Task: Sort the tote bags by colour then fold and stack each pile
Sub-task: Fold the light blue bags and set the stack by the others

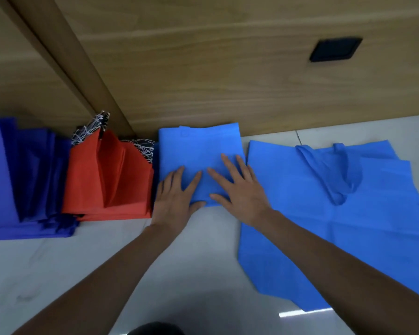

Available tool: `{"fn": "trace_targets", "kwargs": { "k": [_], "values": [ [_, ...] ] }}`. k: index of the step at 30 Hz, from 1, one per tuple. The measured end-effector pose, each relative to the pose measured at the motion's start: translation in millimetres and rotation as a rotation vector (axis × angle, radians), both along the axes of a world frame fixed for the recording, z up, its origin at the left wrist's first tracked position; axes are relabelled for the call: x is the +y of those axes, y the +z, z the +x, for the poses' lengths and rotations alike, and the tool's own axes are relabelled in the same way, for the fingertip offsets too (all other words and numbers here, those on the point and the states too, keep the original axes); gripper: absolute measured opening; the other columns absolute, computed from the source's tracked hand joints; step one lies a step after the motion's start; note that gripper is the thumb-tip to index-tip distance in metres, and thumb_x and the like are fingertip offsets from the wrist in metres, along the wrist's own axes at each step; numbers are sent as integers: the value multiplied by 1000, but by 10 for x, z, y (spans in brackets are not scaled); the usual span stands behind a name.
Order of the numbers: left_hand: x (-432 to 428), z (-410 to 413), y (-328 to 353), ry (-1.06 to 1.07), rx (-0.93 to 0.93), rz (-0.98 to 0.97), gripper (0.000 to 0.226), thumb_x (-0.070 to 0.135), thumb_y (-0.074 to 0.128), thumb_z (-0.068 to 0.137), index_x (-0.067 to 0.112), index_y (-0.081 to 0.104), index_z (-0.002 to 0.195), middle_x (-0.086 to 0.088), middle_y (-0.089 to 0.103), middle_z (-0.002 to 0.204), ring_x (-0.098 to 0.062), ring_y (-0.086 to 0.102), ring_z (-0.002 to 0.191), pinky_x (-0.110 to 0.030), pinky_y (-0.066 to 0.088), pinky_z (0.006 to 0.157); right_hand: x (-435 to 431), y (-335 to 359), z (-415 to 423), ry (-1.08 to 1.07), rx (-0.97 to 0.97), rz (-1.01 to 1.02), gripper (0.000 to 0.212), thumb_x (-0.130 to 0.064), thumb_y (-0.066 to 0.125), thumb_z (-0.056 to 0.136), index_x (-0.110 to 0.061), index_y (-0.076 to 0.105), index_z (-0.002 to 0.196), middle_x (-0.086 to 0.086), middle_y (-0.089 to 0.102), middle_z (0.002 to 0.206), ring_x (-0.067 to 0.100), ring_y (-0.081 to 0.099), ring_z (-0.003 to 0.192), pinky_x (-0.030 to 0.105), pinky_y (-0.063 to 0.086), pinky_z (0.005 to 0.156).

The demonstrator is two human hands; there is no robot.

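Pressing the folded light-blue bag point(198, 146) flat at twelve o'clock, against the wooden panel point(228, 81).
I am laying my left hand point(177, 197) and right hand point(237, 189) open on it, fingers spread, gripping nothing; the red pile point(102, 184) is sitting at ten o'clock. Next, I reckon, I am needing the unfolded light-blue bags point(348, 226) at two o'clock, possibly two overlapping, folded and stacked here.

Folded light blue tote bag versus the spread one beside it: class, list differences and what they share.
The folded light blue fabric tote bag is a compact rectangle; the spread light blue fabric tote bag lies flat and wide. The folded bag hides its handles; the spread bag shows them. The left hand and right hand press only the folded bag. Both share one blue.
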State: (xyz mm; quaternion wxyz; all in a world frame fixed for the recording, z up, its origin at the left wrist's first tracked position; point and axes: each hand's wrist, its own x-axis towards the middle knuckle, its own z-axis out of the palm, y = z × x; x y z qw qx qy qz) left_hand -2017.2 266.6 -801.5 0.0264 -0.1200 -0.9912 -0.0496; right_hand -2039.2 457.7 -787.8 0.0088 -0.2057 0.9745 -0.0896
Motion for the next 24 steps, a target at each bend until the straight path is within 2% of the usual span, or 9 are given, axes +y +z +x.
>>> {"fn": "trace_targets", "kwargs": {
  "k": [2,5,8,12,15,18,19,21,24],
  "values": [
    [-16,-19,-101,-14,1,-21,62,60,32,82,27,39,134,-23,45,136,-47,45,121,-57,43,92,21,-86,-21,34,-256,71,81,-73,0,74,-42,8,148,0,-6,159,31,-4,146,49,7,117],
    [-42,-35,-219,-21,-45,-38,64,63,14,91,26,33,139,-26,35,144,-51,37,127,-59,33,97,17,-187,-53,1,-275,96,84,-74,-7,68,-45,-1,147,-5,-15,158,24,-14,145,46,-3,116],
    [-37,-39,-210,-1,-111,-40,68,64,7,92,24,30,141,-27,32,145,-51,36,127,-59,33,96,-14,-184,-56,-8,-259,135,79,-74,-5,73,-46,-4,146,-7,-18,157,23,-17,144,50,-4,115],
    [-19,-44,-80,27,-196,-47,71,65,7,91,23,39,139,-29,38,141,-54,41,122,-62,40,91,-7,-44,-40,-12,-308,121,63,-66,18,92,-43,-1,148,-7,-18,157,21,-19,144,50,-7,115],
    [10,-26,36,-6,-145,-38,67,61,32,87,17,53,132,-31,41,137,-56,43,119,-63,39,91,120,73,137,-44,-171,-92,63,-59,18,92,-32,20,149,-4,2,159,18,-3,146,45,-3,115],
    [87,54,141,-15,-7,36,63,42,66,80,8,52,131,-33,31,142,-54,31,129,-63,28,100,440,69,592,-159,-35,-292,57,-40,31,90,-16,42,141,6,31,152,22,26,140,46,16,112],
    [143,104,204,-21,2,50,63,38,68,80,6,51,131,-32,29,144,-52,28,131,-63,25,102,583,29,780,-180,-29,-296,56,-34,34,87,-13,43,138,9,35,150,23,30,136,48,22,110],
    [310,242,325,-77,49,61,57,41,53,86,5,48,131,-29,31,144,-45,26,134,-60,24,104,905,-59,1137,-187,-88,-271,58,-28,37,81,-14,39,137,12,38,147,23,34,131,51,31,107],
    [625,496,387,-340,-21,110,56,44,39,86,6,54,124,-21,45,137,-34,33,131,-58,33,100,1386,-162,1562,-147,-213,-163,62,-46,42,84,-20,31,140,10,37,148,26,42,129,53,38,103]
  ]
}}
